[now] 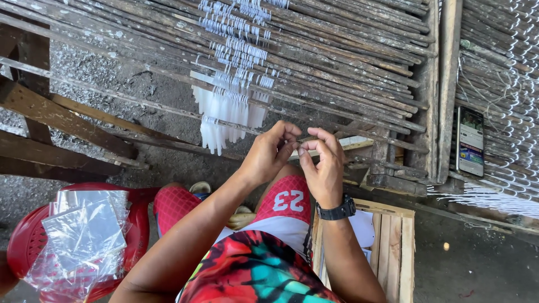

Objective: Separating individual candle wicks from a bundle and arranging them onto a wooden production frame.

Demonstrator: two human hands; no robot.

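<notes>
Both hands meet just below the wooden rod rack (pixel 337 67). The left hand (pixel 269 154) has its grip pinched together on something very small at the fingertips; what it is cannot be told, possibly a thin string or wick. The right hand (pixel 323 168), with a black wristwatch (pixel 337 211) on it, has its grip closed on the same point, fingertips touching the left's.

Just above and left of the grips, a cluster of white candles (pixel 224 120) hangs from the rods.

Risks noted:
- The pinched item is slight; a loosened grip on either side would likely drop it to the floor under the rack.
- The hanging candles are near the left knuckles; an upward jerk could knock or crack them.
- A smartphone (pixel 470 141) sits propped on the rack right of the grips; jolting the rods could dislodge it.
- Clear plastic bags (pixel 84 235) lie loose on the red plastic chair (pixel 25 241), well left of the grips, and could slide off.
</notes>
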